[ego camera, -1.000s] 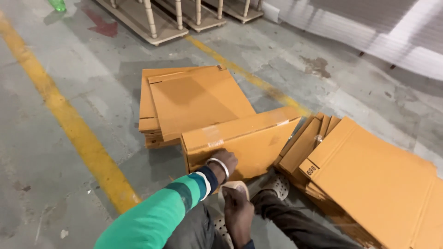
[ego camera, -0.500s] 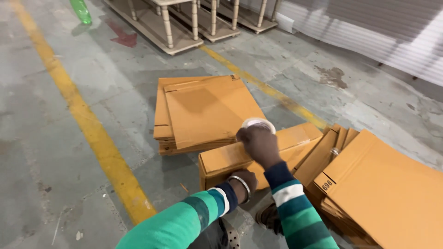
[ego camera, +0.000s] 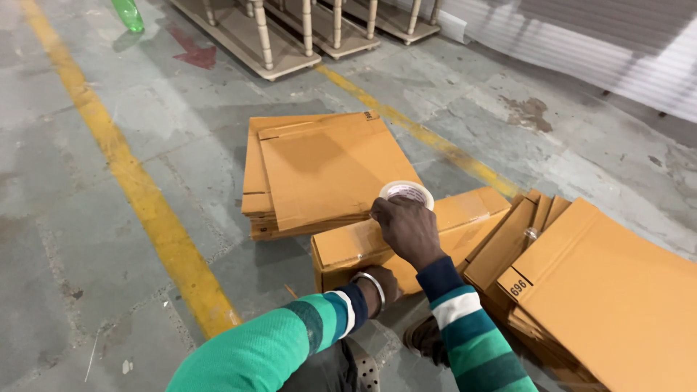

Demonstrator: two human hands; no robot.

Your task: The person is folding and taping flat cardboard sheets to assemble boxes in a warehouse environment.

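Note:
My right hand (ego camera: 408, 229) grips a roll of clear tape (ego camera: 408, 192) and presses it on the top of a brown cardboard box (ego camera: 465, 218) standing on the floor in front of me. A shiny strip of tape runs along the box's top seam. My left hand (ego camera: 383, 282), with a metal bangle on the wrist, rests flat against the box's near side. Both arms wear a green and blue striped sleeve.
A stack of flattened cardboard boxes (ego camera: 319, 170) lies just behind the box. More flat cartons (ego camera: 602, 290) lean and lie at the right. A yellow floor line (ego camera: 138, 181) runs along the left. Wooden pallets (ego camera: 290, 36) and a green bottle (ego camera: 129, 13) sit farther back.
My right hand came up from low beside my leg with the tape roll and set it on the box's top. The left hand stays on the box's near side.

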